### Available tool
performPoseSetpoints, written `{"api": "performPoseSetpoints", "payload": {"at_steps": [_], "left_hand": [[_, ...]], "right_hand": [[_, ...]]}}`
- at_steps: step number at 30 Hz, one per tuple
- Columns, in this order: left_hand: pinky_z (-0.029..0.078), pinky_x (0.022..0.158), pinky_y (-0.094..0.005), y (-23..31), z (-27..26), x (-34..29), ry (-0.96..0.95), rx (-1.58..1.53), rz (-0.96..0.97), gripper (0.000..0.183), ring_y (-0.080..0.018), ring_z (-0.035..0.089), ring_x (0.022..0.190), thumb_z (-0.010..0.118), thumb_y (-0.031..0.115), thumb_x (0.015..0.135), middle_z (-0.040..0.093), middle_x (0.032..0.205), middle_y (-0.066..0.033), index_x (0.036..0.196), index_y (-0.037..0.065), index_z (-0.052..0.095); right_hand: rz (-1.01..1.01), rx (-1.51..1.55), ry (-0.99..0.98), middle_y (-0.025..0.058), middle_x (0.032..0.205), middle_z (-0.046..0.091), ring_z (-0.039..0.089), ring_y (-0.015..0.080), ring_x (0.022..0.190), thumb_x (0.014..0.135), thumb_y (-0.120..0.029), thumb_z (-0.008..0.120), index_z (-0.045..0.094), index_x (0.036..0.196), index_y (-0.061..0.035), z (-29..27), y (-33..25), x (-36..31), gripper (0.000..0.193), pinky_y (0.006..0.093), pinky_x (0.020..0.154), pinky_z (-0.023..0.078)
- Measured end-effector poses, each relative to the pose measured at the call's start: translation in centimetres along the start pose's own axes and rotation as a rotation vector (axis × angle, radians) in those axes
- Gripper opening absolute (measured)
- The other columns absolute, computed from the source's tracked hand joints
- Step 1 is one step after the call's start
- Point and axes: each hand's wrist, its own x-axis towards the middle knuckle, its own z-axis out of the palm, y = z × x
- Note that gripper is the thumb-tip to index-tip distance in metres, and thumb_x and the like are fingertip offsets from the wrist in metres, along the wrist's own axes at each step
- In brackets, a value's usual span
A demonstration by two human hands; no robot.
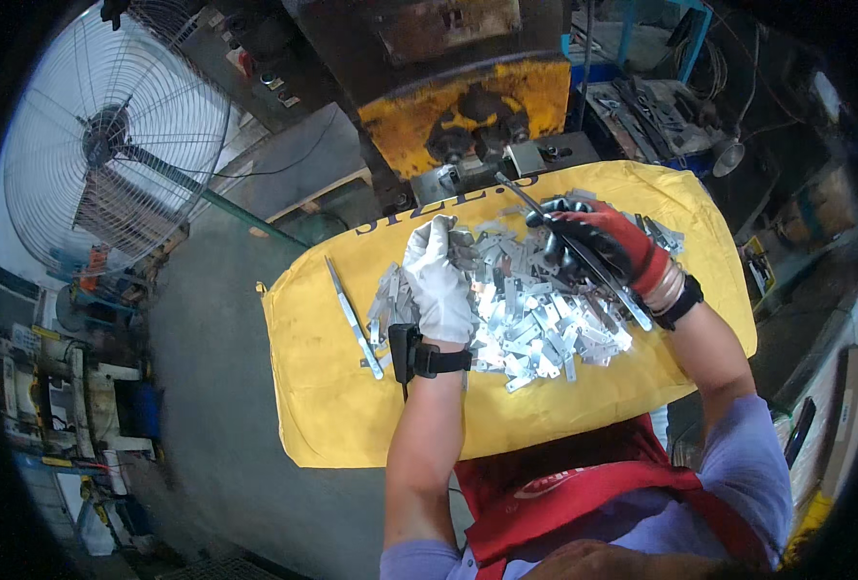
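left hand [439,280] rests palm-down on the plates [530,319], grasp not discernible. right hand [598,242] grips a rod [574,249] over the pile's far edge.

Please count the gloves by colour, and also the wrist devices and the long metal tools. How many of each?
White glove: 1
Red-and-black glove: 1
Black wrist devices: 2
Long metal tools: 2
Total: 6

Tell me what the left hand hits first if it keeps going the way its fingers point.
The left hand, white-gloved, points away from the person across the pile of small metal plates. Beyond the yellow sack's far edge, the yellow-fronted press machine probably comes first; depth is unclear.
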Motion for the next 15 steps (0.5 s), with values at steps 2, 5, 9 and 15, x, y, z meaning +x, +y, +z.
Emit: {"api": "performPoseSetpoints", "payload": {"at_steps": [2, 5, 9, 15], "left_hand": [[0.04, 0.048, -0.0207, -0.1, -0.1, 0.1, -0.019, -0.019, -0.006, 0.019, -0.0109, 0.055, 0.053, 0.055, 0.022, 0.089, 0.062, 0.069, -0.0061, 0.088, 0.003, 0.06], [0.04, 0.046, -0.0211, -0.1, 0.3, -0.1, 0.007, 0.005, 0.012, 0.019, -0.0116, 0.055, 0.052, 0.055, 0.022, 0.089, 0.062, 0.068, -0.0064, 0.089, 0.004, 0.06], [0.041, 0.047, -0.0215, -0.2, 0.3, -0.2, 0.008, -0.052, -0.019, 0.018, -0.0123, 0.055, 0.051, 0.056, 0.022, 0.089, 0.061, 0.066, -0.0063, 0.089, 0.004, 0.059], [0.041, 0.046, -0.0214, 0.0, 0.2, 0.1, 0.054, -0.116, -0.006, 0.016, -0.0113, 0.055, 0.052, 0.056, 0.02, 0.089, 0.061, 0.068, -0.0057, 0.088, 0.004, 0.058]], "right_hand": [[0.143, 0.173, 0.02, 0.0091, 0.083, 0.064, 0.063, 0.0129, 0.065, 0.09, -0.021, 0.05, 0.057, 0.113, -0.0027, -0.2, 0.1, 1.4, 0.031, 0.0231, 0.055, 0.051], [0.295, 0.308, 0.051, 0.0095, 0.08, 0.064, 0.063, 0.0129, 0.064, 0.089, -0.025, 0.05, 0.055, 0.113, -0.002, -0.7, 1.0, 3.7, 0.033, 0.0224, 0.054, 0.05], [0.312, 0.27, 0.074, 0.0096, 0.079, 0.064, 0.062, 0.0127, 0.062, 0.09, -0.026, 0.05, 0.055, 0.111, -0.0011, -0.8, 1.0, 5.7, 0.033, 0.0213, 0.051, 0.049], [0.22, 0.299, 0.062, 0.0105, 0.084, 0.063, 0.06, 0.0111, 0.062, 0.09, -0.029, 0.05, 0.056, 0.113, -0.0002, -0.7, 0.3, 6.5, 0.037, 0.0213, 0.057, 0.05]]}}
